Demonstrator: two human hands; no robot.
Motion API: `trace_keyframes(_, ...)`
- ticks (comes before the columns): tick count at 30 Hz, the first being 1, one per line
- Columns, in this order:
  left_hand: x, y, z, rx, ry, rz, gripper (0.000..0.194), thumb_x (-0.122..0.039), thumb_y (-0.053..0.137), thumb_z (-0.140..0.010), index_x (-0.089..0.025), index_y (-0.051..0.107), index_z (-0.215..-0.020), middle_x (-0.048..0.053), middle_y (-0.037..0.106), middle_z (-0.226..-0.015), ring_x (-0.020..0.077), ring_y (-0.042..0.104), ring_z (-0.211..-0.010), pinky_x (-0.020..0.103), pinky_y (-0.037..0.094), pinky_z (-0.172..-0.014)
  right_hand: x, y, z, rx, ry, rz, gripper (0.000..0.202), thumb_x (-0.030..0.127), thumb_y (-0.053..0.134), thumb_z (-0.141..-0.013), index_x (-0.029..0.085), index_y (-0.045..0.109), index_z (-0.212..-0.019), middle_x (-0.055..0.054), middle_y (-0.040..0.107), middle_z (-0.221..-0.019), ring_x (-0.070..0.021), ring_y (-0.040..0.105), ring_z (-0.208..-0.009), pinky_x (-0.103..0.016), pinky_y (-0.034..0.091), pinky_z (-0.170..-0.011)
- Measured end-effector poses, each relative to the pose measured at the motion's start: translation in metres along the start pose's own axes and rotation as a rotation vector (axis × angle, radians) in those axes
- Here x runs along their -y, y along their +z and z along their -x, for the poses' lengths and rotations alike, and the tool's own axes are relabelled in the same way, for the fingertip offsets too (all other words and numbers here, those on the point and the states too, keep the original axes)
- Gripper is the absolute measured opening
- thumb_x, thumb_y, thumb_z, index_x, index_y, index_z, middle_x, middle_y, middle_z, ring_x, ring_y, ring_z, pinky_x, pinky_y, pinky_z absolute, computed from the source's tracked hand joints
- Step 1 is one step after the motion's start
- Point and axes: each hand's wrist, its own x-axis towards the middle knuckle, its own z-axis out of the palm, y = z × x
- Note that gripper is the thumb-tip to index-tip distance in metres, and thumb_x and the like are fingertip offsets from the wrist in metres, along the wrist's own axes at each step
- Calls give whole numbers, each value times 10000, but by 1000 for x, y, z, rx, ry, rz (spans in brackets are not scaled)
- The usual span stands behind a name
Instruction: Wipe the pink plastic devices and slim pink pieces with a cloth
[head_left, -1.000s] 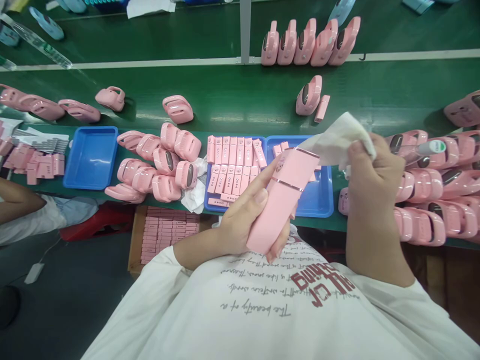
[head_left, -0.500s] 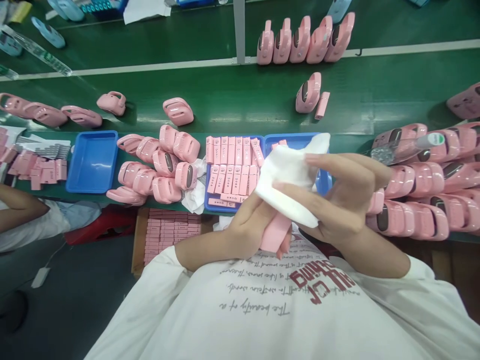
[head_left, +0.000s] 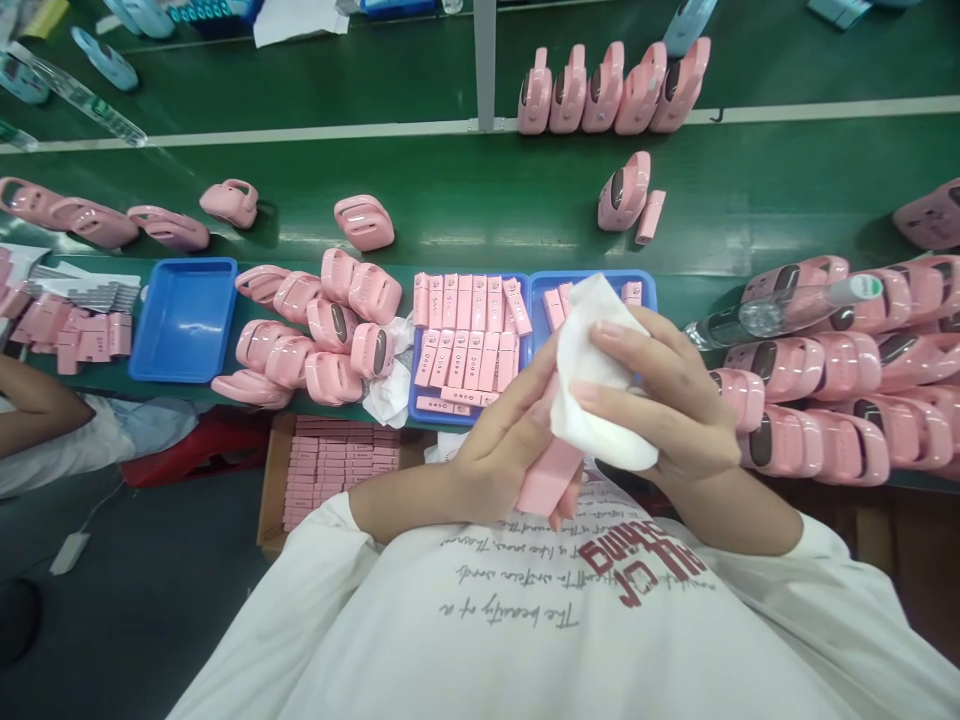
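My left hand (head_left: 499, 455) is closed around a pink block (head_left: 551, 475), low in front of my chest. A white cloth (head_left: 600, 400) covers the block's upper end. My right hand (head_left: 675, 410) pinches this cloth between thumb and fingers and presses it against the block. Just beyond my hands lie two blue trays. The left tray (head_left: 411, 408) holds rows of pink pieces (head_left: 474, 360) with small round marks. In the right tray (head_left: 651, 290) a few pink pieces show, partly hidden by the cloth and my right hand.
Pink handled housings (head_left: 334, 325) cluster left of the trays, more (head_left: 847, 365) on the right beside a clear bottle (head_left: 787, 310). An empty blue tray (head_left: 180, 320) lies farther left. A carton (head_left: 274, 480) of pink pieces stands below the bench. Another person's arm (head_left: 37, 410) shows at left.
My right hand has moved left and slightly down with the cloth, closing in on the block. The cloth has folded over the block's end, and more of the right tray shows.
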Motion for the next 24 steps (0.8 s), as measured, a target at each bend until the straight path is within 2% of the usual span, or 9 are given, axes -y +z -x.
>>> trace_keyframes(4, 1, -4, 0, 142, 31, 3, 636, -521, 446, -887, -221, 281, -1424, -25, 575, -498, 134, 564, -402, 175, 401, -370, -8, 0, 2, -91, -88, -176, 157, 292, 562, -856, 260, 634, -992, -56, 653, -1056, -236, 644, -998, -431, 575, -837)
trace_keyframes(6, 1, -4, -1, 128, 35, -21, 630, -539, 453, -876, -178, 360, -1384, -15, 566, -499, 128, 551, -395, 176, 402, -361, -8, 0, 1, -55, -70, -176, 148, 289, 574, -851, 265, 641, -981, -54, 650, -1081, -235, 641, -1008, -433, 563, -867)
trace_keyframes(9, -1, -1, -1, 35, 54, -127, 605, -535, 494, -855, -137, 466, -1310, 2, 575, -526, 116, 537, -401, 186, 425, -367, -4, 0, -3, 24, -31, -91, 147, 305, 547, -868, 272, 639, -978, -60, 652, -1108, -243, 632, -1018, -454, 549, -882)
trace_keyframes(11, -3, 0, -1, 6, 46, -186, 583, -506, 517, -853, -141, 476, -1305, 6, 584, -540, 119, 544, -417, 193, 435, -377, -4, 0, -6, 14, -54, -56, 137, 297, 547, -867, 263, 638, -964, -61, 664, -1087, -244, 634, -1011, -448, 559, -858)
trace_keyframes(16, -4, -2, -1, 142, 0, -95, 619, -562, 439, -873, -188, 399, -1365, -8, 572, -509, 135, 555, -394, 190, 402, -361, -11, 2, -5, -104, -154, -209, 99, 222, 582, -832, 173, 641, -895, -95, 676, -1012, -252, 653, -980, -426, 584, -818)
trace_keyframes(18, -3, -4, -2, 154, 4, -84, 635, -593, 422, -866, -183, 413, -1351, -9, 566, -507, 135, 555, -393, 189, 398, -358, -10, 2, -5, -92, -123, -218, 99, 222, 580, -836, 188, 639, -907, -86, 669, -1046, -245, 650, -993, -426, 582, -821)
trace_keyframes(21, -1, -5, -5, 84, 39, -138, 633, -567, 471, -858, -144, 437, -1326, 0, 569, -531, 128, 555, -414, 193, 418, -367, -4, 0, -6, -27, -46, -128, 132, 268, 573, -850, 230, 637, -959, -72, 654, -1113, -250, 626, -1045, -444, 563, -847)
trace_keyframes(24, -1, -6, -8, 60, 101, -93, 592, -502, 474, -883, -183, 361, -1369, -20, 564, -574, 108, 552, -418, 184, 441, -382, -2, 2, -6, 34, 88, -110, 191, 332, 514, -892, 260, 640, -1016, -60, 639, -1162, -254, 614, -1069, -431, 560, -843)
